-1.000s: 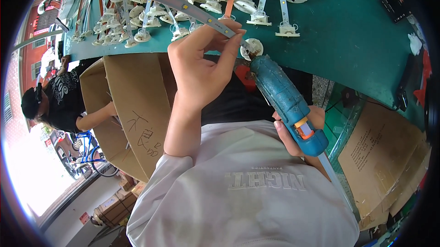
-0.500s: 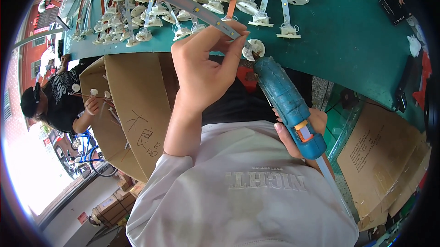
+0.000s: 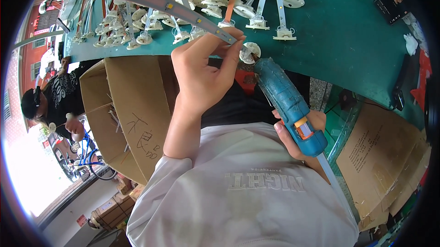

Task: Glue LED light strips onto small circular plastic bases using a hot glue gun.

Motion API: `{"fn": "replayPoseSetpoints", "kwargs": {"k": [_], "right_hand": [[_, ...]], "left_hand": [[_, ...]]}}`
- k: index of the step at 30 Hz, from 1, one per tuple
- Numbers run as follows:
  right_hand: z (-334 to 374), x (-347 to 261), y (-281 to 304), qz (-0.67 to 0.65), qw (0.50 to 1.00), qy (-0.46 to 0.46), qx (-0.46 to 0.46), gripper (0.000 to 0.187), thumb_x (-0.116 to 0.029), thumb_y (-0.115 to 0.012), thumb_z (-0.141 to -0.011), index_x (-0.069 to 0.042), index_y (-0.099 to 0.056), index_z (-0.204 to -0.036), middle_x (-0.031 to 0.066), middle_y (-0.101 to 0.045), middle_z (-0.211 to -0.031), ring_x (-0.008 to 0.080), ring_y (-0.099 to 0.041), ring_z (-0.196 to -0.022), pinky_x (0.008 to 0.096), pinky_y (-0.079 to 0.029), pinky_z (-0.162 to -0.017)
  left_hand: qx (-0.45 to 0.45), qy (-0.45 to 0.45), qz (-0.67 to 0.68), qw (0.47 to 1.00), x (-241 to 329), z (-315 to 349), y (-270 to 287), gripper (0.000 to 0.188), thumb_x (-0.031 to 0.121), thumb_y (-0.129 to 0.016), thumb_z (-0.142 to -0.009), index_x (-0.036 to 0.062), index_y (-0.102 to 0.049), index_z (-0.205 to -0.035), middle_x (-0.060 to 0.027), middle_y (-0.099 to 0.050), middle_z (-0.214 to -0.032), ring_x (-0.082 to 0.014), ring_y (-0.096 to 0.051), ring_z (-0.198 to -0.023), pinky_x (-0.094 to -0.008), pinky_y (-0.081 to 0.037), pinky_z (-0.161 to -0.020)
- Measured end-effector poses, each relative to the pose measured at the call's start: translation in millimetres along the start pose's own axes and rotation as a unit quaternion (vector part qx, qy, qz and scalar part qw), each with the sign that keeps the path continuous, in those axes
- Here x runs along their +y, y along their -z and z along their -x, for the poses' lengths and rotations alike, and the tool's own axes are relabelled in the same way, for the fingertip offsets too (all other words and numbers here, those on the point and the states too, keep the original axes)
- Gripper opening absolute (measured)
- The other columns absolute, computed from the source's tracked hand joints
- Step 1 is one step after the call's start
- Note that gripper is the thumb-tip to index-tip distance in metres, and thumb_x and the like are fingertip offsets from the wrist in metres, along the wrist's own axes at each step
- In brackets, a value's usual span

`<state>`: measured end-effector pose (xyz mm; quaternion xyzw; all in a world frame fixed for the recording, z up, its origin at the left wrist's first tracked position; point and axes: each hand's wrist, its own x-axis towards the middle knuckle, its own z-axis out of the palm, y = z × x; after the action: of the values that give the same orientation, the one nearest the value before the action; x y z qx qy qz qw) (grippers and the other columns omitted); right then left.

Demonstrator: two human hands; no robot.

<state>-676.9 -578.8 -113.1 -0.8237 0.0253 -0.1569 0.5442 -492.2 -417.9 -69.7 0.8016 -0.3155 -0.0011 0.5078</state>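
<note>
Between the thumb and fingers of my left hand (image 3: pixel 204 66) is pinched an LED strip (image 3: pixel 169 6), which arches up to the upper left. At its near end sits a round white disc (image 3: pixel 250 53), just beyond my fingertips. My right hand (image 3: pixel 302 132) is wrapped round a blue hot glue gun (image 3: pixel 286 98); a pale glue stick (image 3: pixel 332 173) trails from its back end. The gun's nozzle points at the disc and appears to touch it or nearly so. Whether fresh glue is coming out cannot be made out.
Many LED strips with white round bases (image 3: pixel 285 32) stand and lie on the green table (image 3: pixel 339 41). An open cardboard box (image 3: pixel 133 109) is at my left, a flattened carton (image 3: pixel 380 155) at my right. A person in black (image 3: pixel 64 91) is beyond the box.
The LED strip and disc have shifted slightly left and down, with the nozzle still at the disc. The other person's hand has moved down and left, away from the box.
</note>
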Motion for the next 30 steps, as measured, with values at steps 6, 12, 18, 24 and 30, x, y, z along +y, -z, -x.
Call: {"fn": "replayPoseSetpoints", "kwargs": {"k": [6,12,18,24,30], "right_hand": [[-1,-1,2,0.024,0.999,0.024,-0.005,0.021,-0.015,-0.078,-0.071,-0.005,-0.066,-0.085,0.0048,-0.06,-0.059,0.0216,-0.057,-0.043,0.0294,-0.046,-0.045],[-7,-5,4,0.044,0.995,0.08,0.039,0.015,0.0,-0.074,-0.075,-0.004,-0.066,-0.088,0.0108,-0.068,-0.074,0.0254,-0.066,-0.058,0.0309,-0.052,-0.05],[4,-3,10,-0.127,0.992,0.014,-0.007,0.018,0.0,-0.072,-0.078,-0.001,-0.07,-0.095,0.0134,-0.072,-0.081,0.0252,-0.072,-0.066,0.0316,-0.058,-0.058],[8,1,5,-0.159,0.987,-0.031,0.004,0.017,-0.004,-0.072,-0.078,0.0,-0.071,-0.094,0.0122,-0.073,-0.079,0.0237,-0.071,-0.063,0.0322,-0.058,-0.059],[8,5,4,-0.171,0.985,-0.038,-0.009,0.014,-0.003,-0.073,-0.077,-0.002,-0.07,-0.091,0.0109,-0.072,-0.078,0.0236,-0.07,-0.06,0.0319,-0.057,-0.057]], "left_hand": [[0.001,-0.01,0.002,1.0,-3,1,0,0.011,-0.01,-0.068,-0.089,-0.0093,-0.069,-0.099,-0.0118,-0.074,-0.099,-0.0124,-0.072,-0.081,-0.0221,-0.057,-0.066],[0.016,-0.02,-0.001,1.0,-2,2,1,0.013,-0.009,-0.07,-0.084,-0.0047,-0.072,-0.096,-0.0101,-0.073,-0.083,-0.0129,-0.071,-0.071,-0.0219,-0.054,-0.061],[-0.038,-0.03,0.008,0.999,-1,4,7,0.016,-0.015,-0.067,-0.086,-0.0087,-0.072,-0.1,-0.0111,-0.075,-0.093,-0.0106,-0.069,-0.077,-0.0212,-0.055,-0.067],[-0.067,-0.075,0.015,0.995,1,0,9,0.018,-0.013,-0.069,-0.082,-0.0035,-0.074,-0.096,-0.0128,-0.075,-0.086,-0.0176,-0.071,-0.073,-0.0256,-0.055,-0.066],[-0.078,-0.106,0.009,0.991,-1,2,10,0.016,-0.009,-0.07,-0.08,-0.0005,-0.074,-0.093,-0.0132,-0.074,-0.083,-0.0248,-0.072,-0.069,-0.0279,-0.055,-0.061]]}}
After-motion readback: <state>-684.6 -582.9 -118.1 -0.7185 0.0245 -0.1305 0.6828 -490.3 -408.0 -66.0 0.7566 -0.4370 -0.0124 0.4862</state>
